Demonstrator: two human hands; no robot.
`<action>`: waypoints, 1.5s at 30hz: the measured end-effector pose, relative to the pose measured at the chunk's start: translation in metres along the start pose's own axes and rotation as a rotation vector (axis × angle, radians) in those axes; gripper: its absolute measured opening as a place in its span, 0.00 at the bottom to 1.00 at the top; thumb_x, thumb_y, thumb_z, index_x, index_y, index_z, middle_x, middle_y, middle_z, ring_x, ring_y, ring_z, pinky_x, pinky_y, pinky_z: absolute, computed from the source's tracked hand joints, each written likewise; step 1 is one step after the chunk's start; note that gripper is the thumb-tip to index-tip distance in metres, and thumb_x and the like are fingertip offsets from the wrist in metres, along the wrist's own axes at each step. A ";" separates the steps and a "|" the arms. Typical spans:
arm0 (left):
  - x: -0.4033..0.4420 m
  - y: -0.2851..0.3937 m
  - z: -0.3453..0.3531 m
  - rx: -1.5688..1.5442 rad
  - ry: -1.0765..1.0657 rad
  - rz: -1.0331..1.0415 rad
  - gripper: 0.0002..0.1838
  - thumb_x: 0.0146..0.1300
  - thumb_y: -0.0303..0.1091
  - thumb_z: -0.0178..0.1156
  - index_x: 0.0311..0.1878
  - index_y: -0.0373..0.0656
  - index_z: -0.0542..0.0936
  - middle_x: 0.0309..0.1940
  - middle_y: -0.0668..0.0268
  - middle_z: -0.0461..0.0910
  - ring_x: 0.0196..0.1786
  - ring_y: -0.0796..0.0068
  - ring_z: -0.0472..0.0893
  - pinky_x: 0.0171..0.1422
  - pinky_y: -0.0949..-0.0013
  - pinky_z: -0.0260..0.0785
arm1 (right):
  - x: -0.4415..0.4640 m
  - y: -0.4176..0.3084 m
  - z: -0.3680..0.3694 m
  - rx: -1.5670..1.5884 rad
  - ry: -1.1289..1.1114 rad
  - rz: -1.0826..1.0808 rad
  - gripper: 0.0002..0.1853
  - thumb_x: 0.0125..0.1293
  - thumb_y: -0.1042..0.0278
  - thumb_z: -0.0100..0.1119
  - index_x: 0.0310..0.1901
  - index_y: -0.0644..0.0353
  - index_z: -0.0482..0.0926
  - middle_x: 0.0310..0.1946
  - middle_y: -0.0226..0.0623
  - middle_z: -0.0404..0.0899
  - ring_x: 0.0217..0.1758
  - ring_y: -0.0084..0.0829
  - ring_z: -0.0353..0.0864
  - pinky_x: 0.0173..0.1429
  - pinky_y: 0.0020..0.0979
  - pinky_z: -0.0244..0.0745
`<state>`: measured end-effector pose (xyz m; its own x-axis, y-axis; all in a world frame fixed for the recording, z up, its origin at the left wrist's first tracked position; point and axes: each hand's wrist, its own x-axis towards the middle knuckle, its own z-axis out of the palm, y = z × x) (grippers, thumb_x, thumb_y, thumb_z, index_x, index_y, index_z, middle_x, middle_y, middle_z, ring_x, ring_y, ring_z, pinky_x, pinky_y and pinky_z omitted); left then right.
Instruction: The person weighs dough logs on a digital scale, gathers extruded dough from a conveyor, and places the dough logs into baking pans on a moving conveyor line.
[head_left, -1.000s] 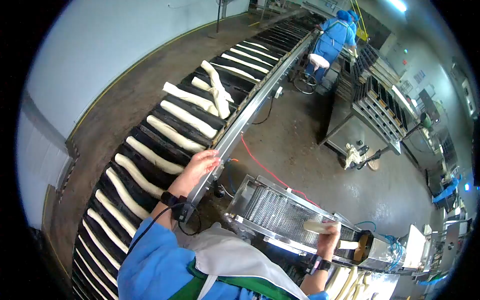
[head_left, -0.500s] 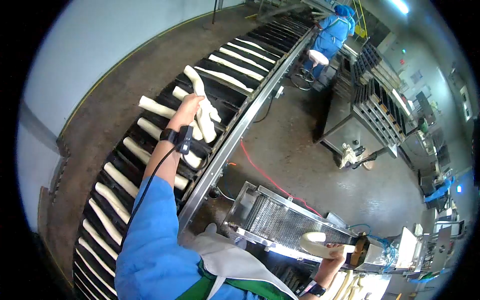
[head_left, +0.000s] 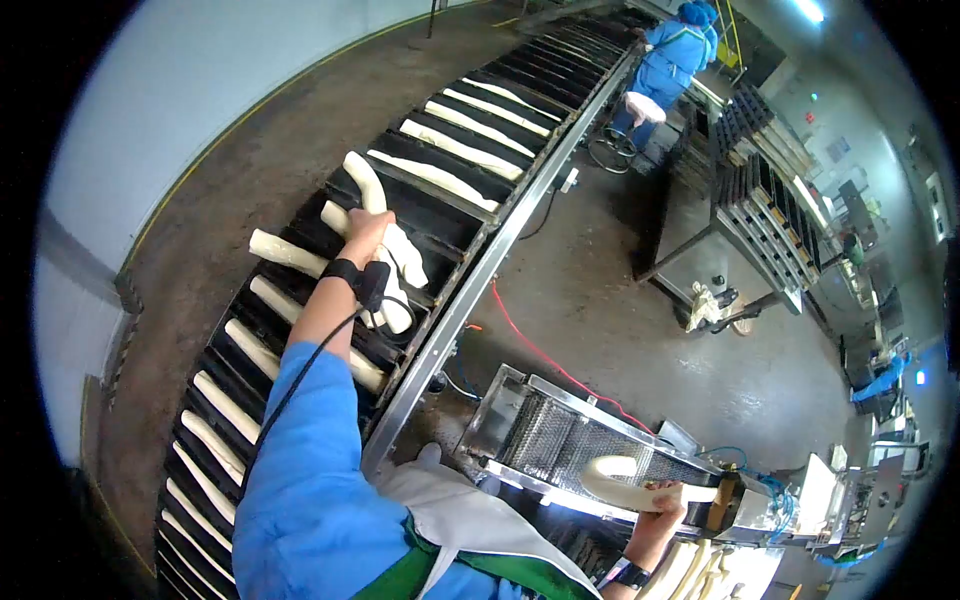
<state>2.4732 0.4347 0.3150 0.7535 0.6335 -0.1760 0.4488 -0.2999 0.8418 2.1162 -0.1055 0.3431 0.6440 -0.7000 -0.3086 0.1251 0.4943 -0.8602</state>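
My left hand (head_left: 368,232) is closed on a thick, cream-white dough strip (head_left: 366,183) over the slatted conveyor; the strip's upper end bends beyond my fingers. Other dough pieces lie bunched under and beside this hand, one of them lumpy (head_left: 405,258), and my palm and wrist partly hide them. Down at the right, my right hand (head_left: 664,508) grips a second dough strip (head_left: 612,484). Its free end curls back over a metal mesh belt, while its other end reaches the dark opening of a machine (head_left: 728,503).
The black slatted conveyor (head_left: 440,212) carries dough strips in separate slots, with a metal rail along its right side. More dough strips (head_left: 700,568) lie beneath the mesh belt (head_left: 575,440). A co-worker in blue (head_left: 668,65) stands far up the line. Stacked trays (head_left: 765,210) rest on a table.
The conveyor's strips have shifted down and left, and my left hand has moved the same way with its dough strip. My right hand and its curled dough have moved slightly left.
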 end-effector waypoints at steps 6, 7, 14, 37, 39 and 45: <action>-0.043 0.059 -0.035 -0.537 -0.452 -0.043 0.22 0.61 0.55 0.58 0.38 0.43 0.76 0.29 0.67 0.79 0.30 0.82 0.77 0.33 0.76 0.70 | 0.047 0.003 0.025 0.057 -0.209 0.064 0.21 0.29 0.79 0.45 0.34 0.60 0.68 0.27 0.34 0.65 0.31 0.33 0.67 0.46 0.35 0.69; -0.064 0.066 -0.041 -0.429 -0.480 -0.020 0.29 0.63 0.57 0.55 0.48 0.37 0.75 0.39 0.61 0.80 0.41 0.70 0.80 0.47 0.70 0.72 | 0.054 0.004 0.026 0.054 -0.216 0.076 0.21 0.29 0.79 0.45 0.34 0.60 0.68 0.27 0.34 0.65 0.31 0.33 0.67 0.46 0.35 0.69; -0.064 0.006 -0.029 0.036 -0.174 0.292 0.42 0.56 0.34 0.61 0.69 0.29 0.51 0.65 0.42 0.60 0.68 0.56 0.61 0.70 0.61 0.54 | 0.078 -0.001 0.061 0.012 -0.362 0.141 0.18 0.39 0.74 0.47 0.38 0.62 0.69 0.32 0.34 0.64 0.36 0.32 0.67 0.50 0.33 0.68; -0.104 0.014 0.018 -0.960 -0.092 -0.224 0.17 0.55 0.26 0.61 0.48 0.34 0.72 0.40 0.57 0.77 0.40 0.62 0.80 0.43 0.60 0.75 | 0.258 -0.085 0.158 -1.639 -0.794 -0.684 0.22 0.42 0.79 0.54 0.44 0.73 0.77 0.33 0.57 0.80 0.37 0.51 0.82 0.43 0.40 0.75; -0.077 -0.023 0.028 -0.914 -0.006 -0.072 0.19 0.52 0.25 0.63 0.47 0.34 0.71 0.41 0.57 0.76 0.44 0.60 0.79 0.45 0.60 0.74 | 0.299 0.017 0.128 -2.074 -0.920 -0.342 0.14 0.46 0.69 0.57 0.37 0.64 0.79 0.40 0.61 0.78 0.46 0.53 0.78 0.47 0.43 0.75; -0.038 -0.003 0.007 -0.406 0.579 -0.212 0.29 0.43 0.31 0.67 0.48 0.34 0.64 0.38 0.58 0.74 0.36 0.61 0.76 0.40 0.60 0.70 | 0.271 0.082 0.134 -1.923 -1.131 -0.716 0.17 0.46 0.61 0.63 0.40 0.55 0.82 0.65 0.53 0.57 0.70 0.52 0.51 0.72 0.58 0.41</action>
<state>2.4473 0.4063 0.3157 0.2456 0.9572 -0.1533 0.2589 0.0876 0.9619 2.4020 -0.1858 0.2430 0.9261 0.3101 -0.2148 0.2820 -0.9473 -0.1519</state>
